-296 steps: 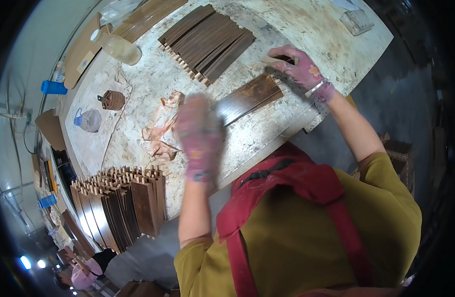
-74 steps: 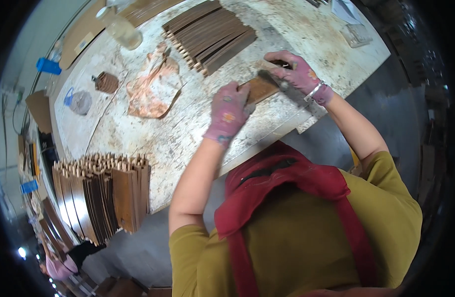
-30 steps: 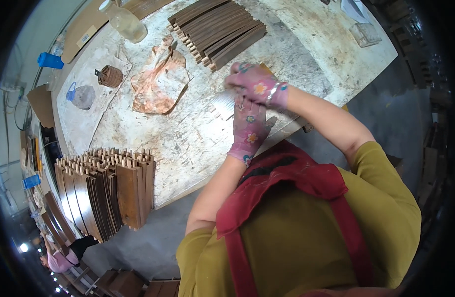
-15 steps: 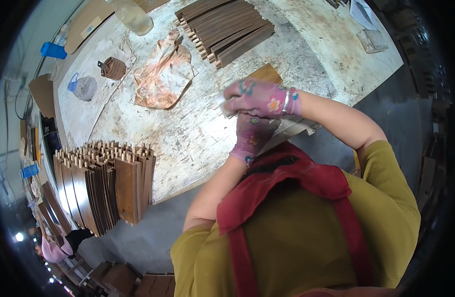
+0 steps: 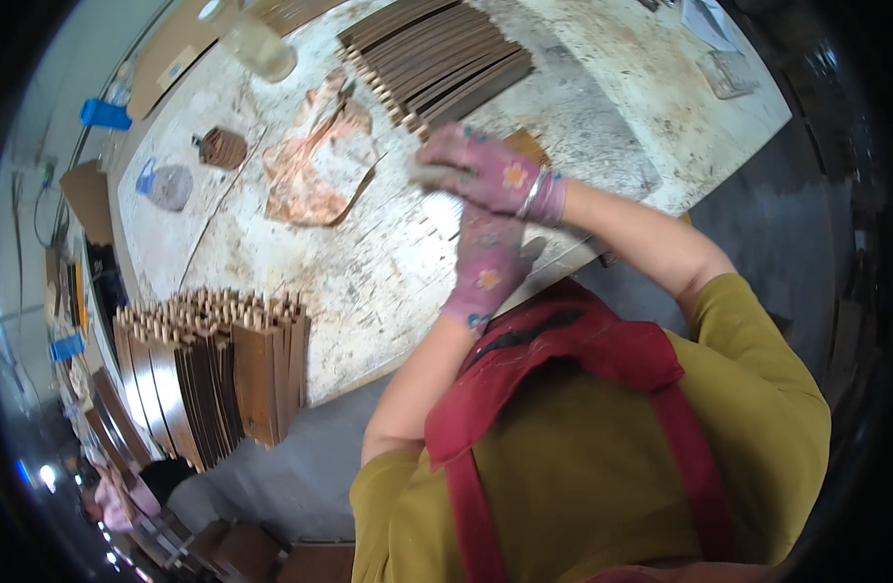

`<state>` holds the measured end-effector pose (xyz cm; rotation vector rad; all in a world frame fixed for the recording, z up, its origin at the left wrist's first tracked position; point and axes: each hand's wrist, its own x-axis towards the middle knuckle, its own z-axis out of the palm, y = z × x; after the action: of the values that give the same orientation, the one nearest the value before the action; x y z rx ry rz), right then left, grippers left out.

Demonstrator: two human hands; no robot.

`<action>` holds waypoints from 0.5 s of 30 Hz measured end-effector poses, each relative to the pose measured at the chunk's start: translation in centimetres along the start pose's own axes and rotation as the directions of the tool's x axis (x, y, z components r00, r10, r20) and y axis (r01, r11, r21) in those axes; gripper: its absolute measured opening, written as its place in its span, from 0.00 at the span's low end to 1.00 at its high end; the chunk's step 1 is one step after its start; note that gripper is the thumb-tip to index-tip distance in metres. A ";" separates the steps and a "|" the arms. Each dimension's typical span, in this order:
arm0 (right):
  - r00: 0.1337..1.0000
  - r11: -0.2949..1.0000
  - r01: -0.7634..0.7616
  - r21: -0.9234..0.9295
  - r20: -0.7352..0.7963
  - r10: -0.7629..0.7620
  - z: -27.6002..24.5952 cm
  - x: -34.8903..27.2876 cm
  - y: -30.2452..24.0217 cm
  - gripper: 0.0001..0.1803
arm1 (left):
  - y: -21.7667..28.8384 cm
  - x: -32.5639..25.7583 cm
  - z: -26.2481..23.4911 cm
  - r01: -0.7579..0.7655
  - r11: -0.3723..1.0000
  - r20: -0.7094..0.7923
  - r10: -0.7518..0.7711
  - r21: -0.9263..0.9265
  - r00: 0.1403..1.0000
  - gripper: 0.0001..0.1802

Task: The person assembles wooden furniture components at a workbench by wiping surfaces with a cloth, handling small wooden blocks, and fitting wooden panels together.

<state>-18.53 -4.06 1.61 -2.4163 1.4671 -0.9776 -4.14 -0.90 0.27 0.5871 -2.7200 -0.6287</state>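
Note:
Both of my hands wear pink-purple gloves with flower prints and meet over the worktable's near edge. My right hand lies across the top, its blurred fingers curled together toward the left. Whatever they close around is too smeared to make out. Just below it, my left hand reaches up from the edge; its thumb shows on the right, while its fingers are hidden beneath the right hand. A brown wooden piece lies on the table behind my right hand, partly covered by it.
Dark curved slats with pale dowel ends lie stacked at the back. More doweled slats stand upright at the left edge. A stained cloth, a brown coil, a cloudy jar and a clear container sit on the worktable.
My right hand has moved left and slightly away from me, and its fingers reach farther out. More of my left hand's back now shows. The view has shifted slightly.

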 end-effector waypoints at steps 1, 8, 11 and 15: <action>0.998 0.998 0.051 -0.043 -0.027 -0.052 0.0 -0.1 -2.0 0.21 | -0.5 -0.7 -0.4 -0.001 0.997 -0.085 -0.005 -0.071 0.996 0.25; 0.818 0.714 -0.487 0.503 -0.024 0.574 2.0 -3.9 -0.2 0.22 | -2.1 -4.5 -2.3 0.097 0.982 0.028 -0.103 0.165 0.994 0.42; 0.573 0.545 -0.615 0.570 -0.152 0.805 -1.7 -6.0 1.8 0.30 | -4.8 -4.3 -3.6 0.249 0.939 -0.079 -0.237 0.236 0.968 0.44; 0.423 0.413 -0.239 0.879 -0.289 0.859 -2.4 -10.2 4.7 0.35 | -2.3 -0.9 -5.4 0.153 0.970 -0.037 -0.148 0.190 0.988 0.43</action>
<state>-26.59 2.56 -3.21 -0.6942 1.4862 -1.9165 -0.66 -4.26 3.66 0.8485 -2.7524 -0.3922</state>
